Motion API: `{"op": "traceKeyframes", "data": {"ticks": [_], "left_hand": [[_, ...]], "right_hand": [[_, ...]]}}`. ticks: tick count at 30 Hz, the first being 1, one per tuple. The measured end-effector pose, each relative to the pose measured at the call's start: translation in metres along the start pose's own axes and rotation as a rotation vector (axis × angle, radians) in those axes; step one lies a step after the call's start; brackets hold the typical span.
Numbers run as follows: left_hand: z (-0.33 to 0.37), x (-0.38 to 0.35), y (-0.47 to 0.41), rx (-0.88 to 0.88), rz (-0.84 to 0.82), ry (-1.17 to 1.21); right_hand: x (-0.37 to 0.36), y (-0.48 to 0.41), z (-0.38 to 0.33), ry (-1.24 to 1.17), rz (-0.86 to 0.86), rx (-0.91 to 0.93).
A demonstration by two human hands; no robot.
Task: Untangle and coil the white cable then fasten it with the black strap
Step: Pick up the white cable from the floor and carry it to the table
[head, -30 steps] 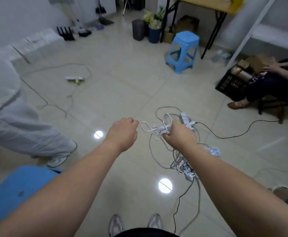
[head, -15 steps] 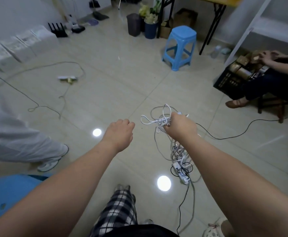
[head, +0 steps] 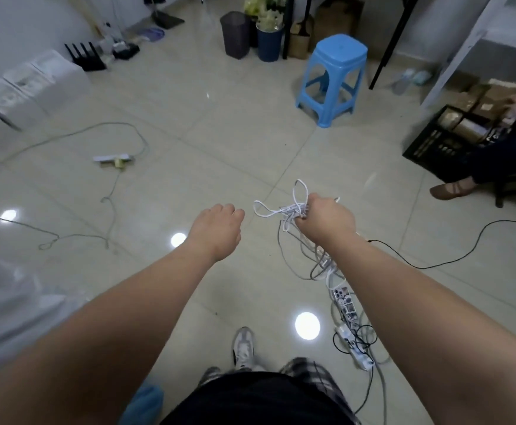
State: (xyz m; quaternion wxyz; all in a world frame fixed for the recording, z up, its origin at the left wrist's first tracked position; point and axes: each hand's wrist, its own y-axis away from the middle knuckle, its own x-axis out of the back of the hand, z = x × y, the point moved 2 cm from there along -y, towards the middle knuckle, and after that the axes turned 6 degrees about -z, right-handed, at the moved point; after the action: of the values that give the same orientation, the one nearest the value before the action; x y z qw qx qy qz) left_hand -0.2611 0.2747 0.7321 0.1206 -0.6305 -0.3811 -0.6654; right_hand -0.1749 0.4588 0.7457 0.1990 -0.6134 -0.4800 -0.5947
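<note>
Glossy tiled floor, lamp glare at lower centre. Right hand, centre right of frame, gripped a knotted bunch of the white cable with its fingers curled round it. Loops stuck out to the left of the fist, and strands trailed down to the power strips at lower right. Left hand sat just left of the loops and apart from them, fingers curled under, nothing visible in it. Black strap not seen.

Risks, as judged:
- Hauling on a free loop could cinch the knot tighter.
- A black cord ran into the same heap at lower right and could be dragged along.
- The strips' weight could jerk strands out of the grip.
</note>
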Motion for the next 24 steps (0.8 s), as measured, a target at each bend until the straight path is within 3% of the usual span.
{"op": "traceKeyframes", "data": {"ticks": [6, 24], "left_hand": [[-0.041, 0.008, -0.091, -0.013, -0.088, 0.017], [-0.102, 0.15, -0.411, -0.002, -0.01, 0.087]], "right_hand": [[0.012, -0.093, -0.01, 0.026, -0.034, -0.019], [0.148, -0.41, 0.015, 0.048, -0.005, -0.053]]}}
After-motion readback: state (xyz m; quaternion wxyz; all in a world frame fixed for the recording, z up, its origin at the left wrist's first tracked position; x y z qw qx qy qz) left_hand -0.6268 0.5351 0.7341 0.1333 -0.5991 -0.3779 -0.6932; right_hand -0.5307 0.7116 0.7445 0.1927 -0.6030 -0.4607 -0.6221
